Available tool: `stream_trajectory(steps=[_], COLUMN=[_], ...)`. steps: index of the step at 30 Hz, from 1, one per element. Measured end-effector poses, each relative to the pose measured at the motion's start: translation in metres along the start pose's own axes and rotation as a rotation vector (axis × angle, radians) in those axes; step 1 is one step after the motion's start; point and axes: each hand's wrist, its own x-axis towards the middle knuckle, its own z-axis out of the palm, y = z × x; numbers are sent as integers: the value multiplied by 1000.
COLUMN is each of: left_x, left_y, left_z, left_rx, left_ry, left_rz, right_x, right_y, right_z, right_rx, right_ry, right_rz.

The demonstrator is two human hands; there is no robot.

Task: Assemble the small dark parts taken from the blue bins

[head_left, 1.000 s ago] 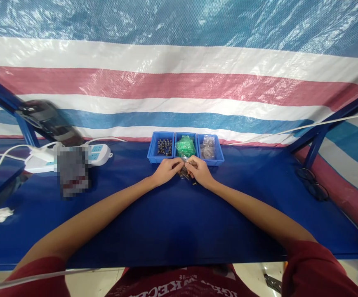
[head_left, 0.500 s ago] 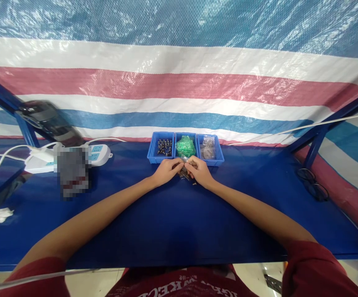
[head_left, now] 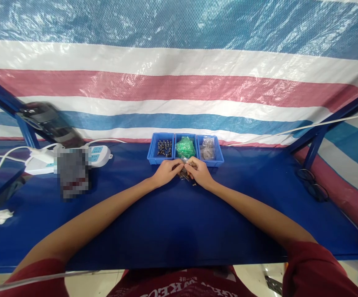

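Meeting at fingertips, left hand (head_left: 166,172) and right hand (head_left: 200,172) over small metal parts (head_left: 183,176) on bench (head_left: 179,218), near side of blue bins (head_left: 159,161); cannot tell what I pinch; barely changed since second ago, so fingerwork likely ongoing

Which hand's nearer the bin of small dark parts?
Left. Left hand sits by the near right corner of the dark-parts bin; right hand is farther right, by the right bin.

The blue table (head_left: 166,231) bears three bins (head_left: 158,161), small parts (head_left: 183,175), a power strip (head_left: 101,154) and glasses (head_left: 318,192).
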Motion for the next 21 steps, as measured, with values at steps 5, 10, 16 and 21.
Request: stream_trajectory(steps=[5,10,16,21], left_x=[0,0,0,0], left_y=[-1,0,1,0], left_z=[0,0,0,0], left_rx=[3,-1,-3,-7], left_ry=[-2,2,1,2], left_rz=[-6,2,-3,1], right_x=[0,0,0,0], right_y=[-2,-1,-1,0], right_z=[0,0,0,0], right_rx=[-8,17,10,2], right_ry=[1,2,1,5], right_rz=[5,-5,5,9])
